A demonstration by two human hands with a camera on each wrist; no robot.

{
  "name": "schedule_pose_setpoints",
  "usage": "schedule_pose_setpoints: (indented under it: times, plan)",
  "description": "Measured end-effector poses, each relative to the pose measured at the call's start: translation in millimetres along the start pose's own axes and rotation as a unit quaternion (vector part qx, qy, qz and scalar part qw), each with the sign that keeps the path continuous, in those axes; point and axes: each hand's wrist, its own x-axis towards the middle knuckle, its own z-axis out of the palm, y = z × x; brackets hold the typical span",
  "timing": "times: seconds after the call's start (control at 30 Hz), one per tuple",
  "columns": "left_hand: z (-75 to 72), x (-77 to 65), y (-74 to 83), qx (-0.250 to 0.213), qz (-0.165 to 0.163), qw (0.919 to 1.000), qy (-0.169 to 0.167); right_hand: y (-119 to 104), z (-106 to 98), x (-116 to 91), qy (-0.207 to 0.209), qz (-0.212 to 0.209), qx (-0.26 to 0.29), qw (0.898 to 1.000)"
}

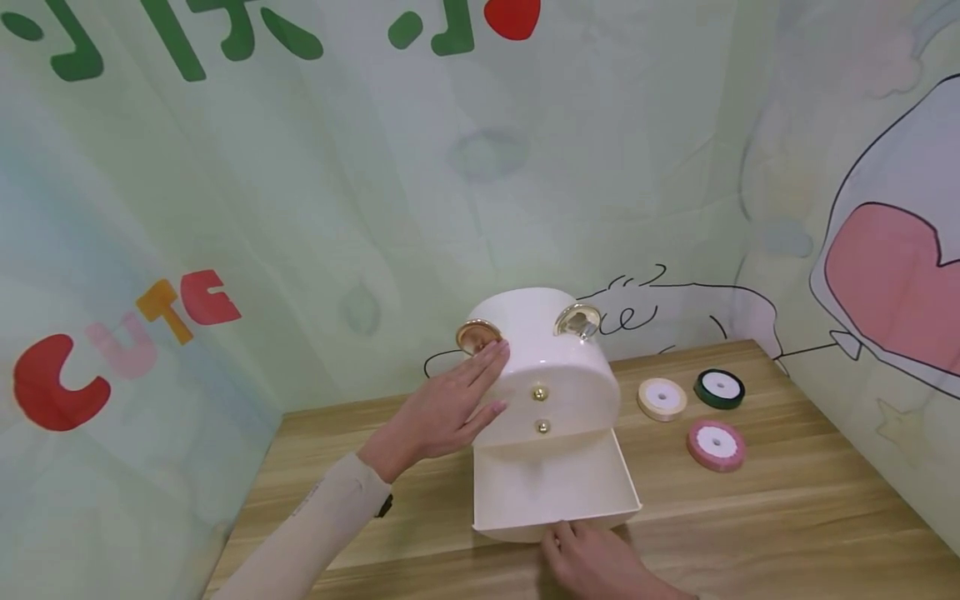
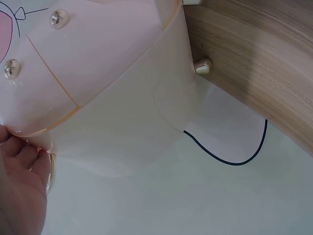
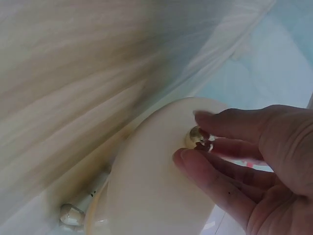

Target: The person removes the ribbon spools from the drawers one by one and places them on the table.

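A glossy white box (image 1: 577, 408) with a rounded top and gold ear-shaped trims (image 1: 579, 320) stands on the table. Its lower drawer (image 1: 551, 483) is pulled out toward me, and nothing shows inside. My left hand (image 1: 450, 408) rests with straight fingers on the box's upper left, beside the left gold trim (image 1: 474, 335). At the drawer's front, my right hand (image 1: 600, 562) pinches a small round gold knob (image 3: 196, 137) between thumb and fingers, seen in the right wrist view against the curved white drawer front (image 3: 156, 166). Two more gold knobs (image 1: 540, 393) dot the box's face.
Right of the box lie three ribbon spools: cream (image 1: 662, 398), dark green (image 1: 720, 387) and pink (image 1: 716, 444). The wooden table (image 1: 810, 500) meets a printed curtain (image 1: 375, 208) behind and at both sides. Small gold feet (image 2: 203, 65) hold up the box.
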Motion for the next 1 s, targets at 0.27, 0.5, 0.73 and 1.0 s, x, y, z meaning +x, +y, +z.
schedule_pose_setpoints:
  times: [0.27, 0.5, 0.73, 1.0]
  plan:
    - [-1.2, 0.4, 1.2, 0.000, -0.005, 1.0000, -0.007, 3.7, -5.4, 2.2, -0.046, -0.013, 0.015, 0.999]
    - [-1.2, 0.5, 1.6, 0.000, -0.007, 1.0000, -0.005, 6.4, -4.4, 2.7, -0.032, -0.016, 0.011, 0.999]
    - [0.3, -0.9, 0.3, -0.001, -0.006, 1.0000, -0.003, 12.8, -2.6, 4.0, -0.012, -0.001, 0.004, 1.000]
    - [1.2, 0.0, -0.1, -0.003, -0.006, 1.0000, -0.001, 18.3, 8.2, 7.1, 0.013, 0.012, -0.011, 1.000]
